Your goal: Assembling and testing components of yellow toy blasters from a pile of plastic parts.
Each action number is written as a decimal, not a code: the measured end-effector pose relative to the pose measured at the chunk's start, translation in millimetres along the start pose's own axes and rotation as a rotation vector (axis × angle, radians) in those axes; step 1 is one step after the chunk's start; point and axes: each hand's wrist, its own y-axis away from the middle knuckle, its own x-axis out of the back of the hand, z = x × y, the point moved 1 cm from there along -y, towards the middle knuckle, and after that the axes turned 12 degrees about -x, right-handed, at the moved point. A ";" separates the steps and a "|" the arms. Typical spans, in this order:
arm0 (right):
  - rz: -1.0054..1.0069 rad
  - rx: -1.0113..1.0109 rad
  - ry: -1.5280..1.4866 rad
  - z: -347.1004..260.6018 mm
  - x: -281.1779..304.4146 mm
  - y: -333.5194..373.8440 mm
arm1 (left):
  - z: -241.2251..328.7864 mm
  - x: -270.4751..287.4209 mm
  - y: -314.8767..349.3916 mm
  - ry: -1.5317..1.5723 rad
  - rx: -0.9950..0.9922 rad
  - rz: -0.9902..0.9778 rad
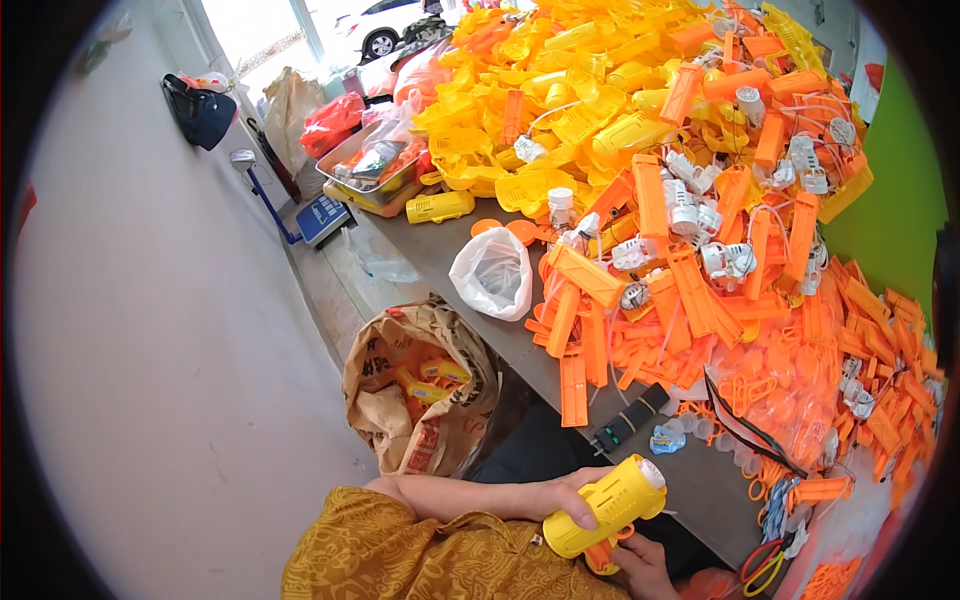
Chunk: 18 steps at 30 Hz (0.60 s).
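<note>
Near my body at the bottom of the head view, a yellow plastic toy gun is held in both hands. It has a slotted round barrel, a white piece in its front end and orange parts low down by the grip. My left hand wraps round the rear of the barrel, thumb on top. Lower down, my right hand closes on the orange part at the grip; some of its fingers are hidden. On the table beyond lie orange plastic strips and a dark green cylindrical tool.
Yellow shells heap high at the back, with white motor units among orange parts. A white plastic-lined tub stands at the table's left edge. Below is a brown sack holding yellow pieces. Scissors lie lower right.
</note>
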 end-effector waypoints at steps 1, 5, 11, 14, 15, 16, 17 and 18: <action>0.008 -0.007 -0.020 0.5 -0.4 -1.4 | 0.5 1.1 -0.3 -0.002 -0.005 -0.002; 0.021 0.004 0.133 5.9 3.5 -5.0 | -0.1 6.7 -2.9 0.058 -0.047 0.021; -0.088 0.015 -0.597 -14.1 2.5 1.6 | 6.7 -7.8 -7.8 -0.063 -0.177 0.129; 0.001 0.120 -0.600 -3.4 0.0 2.8 | 9.5 -15.1 -11.6 -0.022 -0.258 0.157; 0.031 0.201 -0.672 -10.5 -6.7 1.8 | 13.4 -12.5 -13.4 -0.020 -0.247 0.150; 0.049 0.201 -0.685 -19.1 -12.2 0.3 | 17.4 -9.2 -15.8 -0.046 -0.276 0.133; 0.000 0.234 -0.745 -27.9 -16.3 0.3 | 20.0 -11.0 -18.3 -0.058 -0.301 0.119; -0.039 0.265 -0.812 -37.0 -18.7 -0.3 | 28.9 -12.4 -18.6 -0.023 -0.327 0.098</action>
